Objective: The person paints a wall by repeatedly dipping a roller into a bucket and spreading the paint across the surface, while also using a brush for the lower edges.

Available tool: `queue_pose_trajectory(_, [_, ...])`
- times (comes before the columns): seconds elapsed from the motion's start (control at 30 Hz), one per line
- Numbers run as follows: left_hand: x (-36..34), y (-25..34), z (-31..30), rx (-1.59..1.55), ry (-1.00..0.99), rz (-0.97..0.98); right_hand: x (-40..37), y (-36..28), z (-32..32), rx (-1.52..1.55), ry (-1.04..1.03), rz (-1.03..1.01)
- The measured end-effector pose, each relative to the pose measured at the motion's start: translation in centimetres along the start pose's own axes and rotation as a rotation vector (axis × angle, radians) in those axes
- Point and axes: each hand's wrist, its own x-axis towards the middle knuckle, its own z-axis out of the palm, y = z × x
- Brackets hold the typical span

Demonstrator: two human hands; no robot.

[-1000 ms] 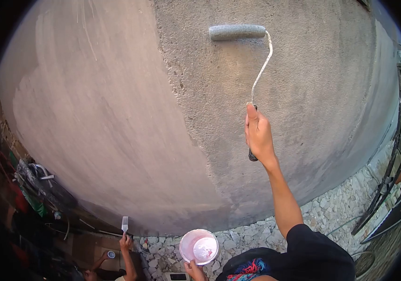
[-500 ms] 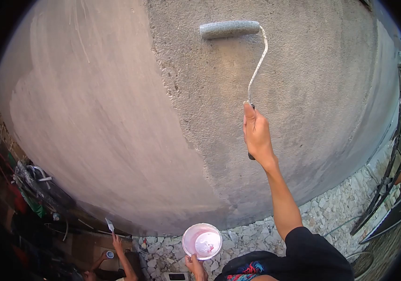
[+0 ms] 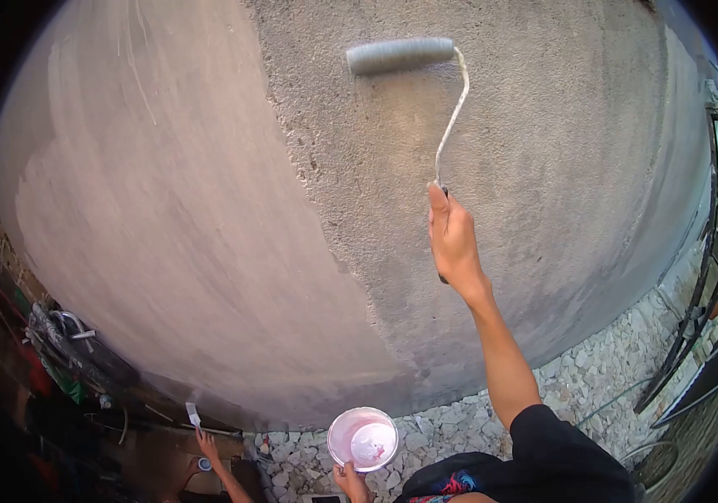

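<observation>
A paint roller point(image 3: 401, 55) with a bent wire frame lies against the rough grey wall point(image 3: 392, 210), high in the view. My right hand point(image 3: 455, 239) is wrapped round its dark handle. Low in the middle, my left hand point(image 3: 350, 481) grips the near rim of a white bucket point(image 3: 364, 419), with pinkish-white liquid inside. Left of a ragged vertical edge, the wall surface looks smoother and paler than on the right.
White rubble point(image 3: 593, 369) covers the ground along the wall's foot. At the lower left a co-worker's hand point(image 3: 207, 442) holds a brush point(image 3: 194, 414), with a small cup point(image 3: 204, 464) nearby. Dark metal frames point(image 3: 694, 310) stand at the right edge.
The roller and my right hand have shifted slightly left in the view. The co-worker's brush has moved a little lower and left. My left hand still holds the bucket.
</observation>
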Motion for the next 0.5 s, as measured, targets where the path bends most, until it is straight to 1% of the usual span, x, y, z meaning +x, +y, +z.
queue_pose_trajectory(0.03, [-1.0, 2.7, -0.2, -0.082, -0.008, -0.048, 1.7, -1.3, -0.2, -0.005, -0.006, -0.016])
queue_pose_trajectory(0.07, [-1.6, 4.1, -0.3, -0.165, -0.014, -0.097, 3.0, -2.5, -0.4, -0.009, -0.012, -0.033])
queue_pose_trajectory(0.1, [-1.3, 3.5, -0.2, -0.164, -0.016, -0.099, 3.8, -3.4, -0.5, -0.012, -0.012, -0.032])
queue_pose_trajectory(0.17, [-0.5, 2.4, 0.0, -0.301, -0.052, -0.117, 4.8, -4.4, -0.6, -0.015, 0.005, -0.049])
queue_pose_trajectory(0.2, [-0.4, 1.9, 0.4, -0.302, -0.052, -0.117, 4.5, -4.2, -0.5, -0.015, 0.005, -0.050])
queue_pose_trajectory(0.27, [-0.7, 2.1, 1.3, -0.682, -0.042, -0.102, 2.9, -3.0, -0.1, 0.001, -0.027, -0.005])
queue_pose_trajectory(0.3, [-0.7, 2.4, 1.4, -0.686, -0.040, -0.100, 1.7, -2.1, 0.2, 0.011, -0.044, 0.018])
queue_pose_trajectory(0.37, [-1.2, 2.8, 1.3, -0.645, -0.050, -0.155, -1.8, 0.6, 0.8, 0.023, -0.056, 0.055])
queue_pose_trajectory(0.5, [-2.1, 3.6, 1.1, -0.689, -0.028, -0.134, -10.3, 6.1, 1.7, 0.004, -0.071, 0.139])
